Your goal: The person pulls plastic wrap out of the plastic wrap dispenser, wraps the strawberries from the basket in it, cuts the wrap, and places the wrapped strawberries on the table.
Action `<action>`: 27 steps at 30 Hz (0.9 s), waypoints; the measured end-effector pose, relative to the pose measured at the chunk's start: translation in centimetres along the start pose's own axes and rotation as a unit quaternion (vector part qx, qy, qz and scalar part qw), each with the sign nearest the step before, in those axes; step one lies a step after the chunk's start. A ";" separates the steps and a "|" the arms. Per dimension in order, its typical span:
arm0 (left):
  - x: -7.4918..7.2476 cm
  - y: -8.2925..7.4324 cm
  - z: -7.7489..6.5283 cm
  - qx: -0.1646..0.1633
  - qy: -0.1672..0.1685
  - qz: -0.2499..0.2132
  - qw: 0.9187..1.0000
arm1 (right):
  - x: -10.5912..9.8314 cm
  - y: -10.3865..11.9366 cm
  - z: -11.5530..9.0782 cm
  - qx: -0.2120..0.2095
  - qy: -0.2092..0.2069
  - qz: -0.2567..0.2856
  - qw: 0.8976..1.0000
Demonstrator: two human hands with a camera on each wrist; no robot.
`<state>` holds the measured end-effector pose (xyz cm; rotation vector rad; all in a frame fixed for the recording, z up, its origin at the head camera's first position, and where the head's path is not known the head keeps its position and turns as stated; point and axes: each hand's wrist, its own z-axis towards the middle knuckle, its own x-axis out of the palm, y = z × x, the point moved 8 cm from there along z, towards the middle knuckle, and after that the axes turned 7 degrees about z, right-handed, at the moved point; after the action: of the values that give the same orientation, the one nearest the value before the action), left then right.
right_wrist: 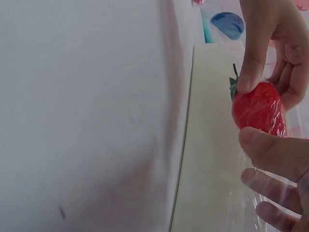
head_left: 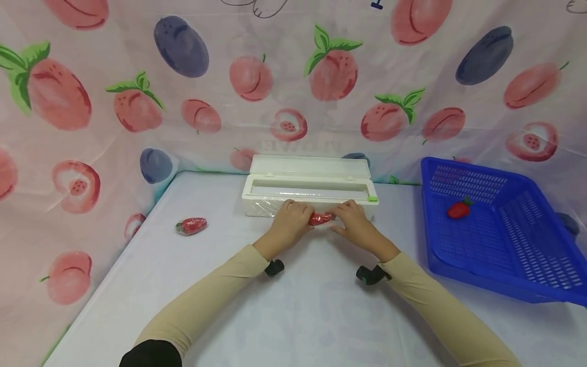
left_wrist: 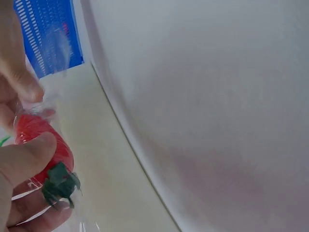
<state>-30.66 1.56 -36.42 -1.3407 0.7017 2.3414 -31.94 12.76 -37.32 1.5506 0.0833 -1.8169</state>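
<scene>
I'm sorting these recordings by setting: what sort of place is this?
Probably a staged tabletop setup indoors: a fruit-print cloth backs a white table that bears a cling-film box and a blue basket.

Dark blue letter (head_left: 377,5) with a flat foot, perhaps an I, cut off by the top edge of the head view, on the fruit-print cloth (head_left: 284,41); lower on that cloth, pale letters (head_left: 279,145), possibly LOWE, too faint to confirm; on the white tablecloth (right_wrist: 96,96), a dim mark (right_wrist: 137,110), illegible.
</scene>
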 end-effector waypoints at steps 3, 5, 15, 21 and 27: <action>0.6 0.3 0.1 -0.009 0.029 -0.021 0.999 | -0.4 -0.6 -0.2 0.011 -0.022 -0.001 1.000; 0.8 0.5 0.2 -0.009 0.040 -0.022 0.999 | -1.1 -0.6 -0.3 -0.004 -0.052 0.002 0.999; 0.7 0.6 0.4 -0.002 0.030 -0.015 0.999 | -1.1 0.0 0.6 0.005 -0.076 0.065 0.995; 0.0 0.5 0.3 0.006 -0.027 -0.015 1.000 | -1.1 -0.6 0.8 0.025 -0.068 0.106 0.992; -0.5 0.3 0.5 0.018 -0.049 -0.022 0.998 | -1.3 -1.3 0.8 0.035 -0.074 0.118 0.990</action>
<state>-30.95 1.58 -35.72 -1.2039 0.6757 2.3312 -33.33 13.92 -36.44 1.4023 -0.2279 -1.7552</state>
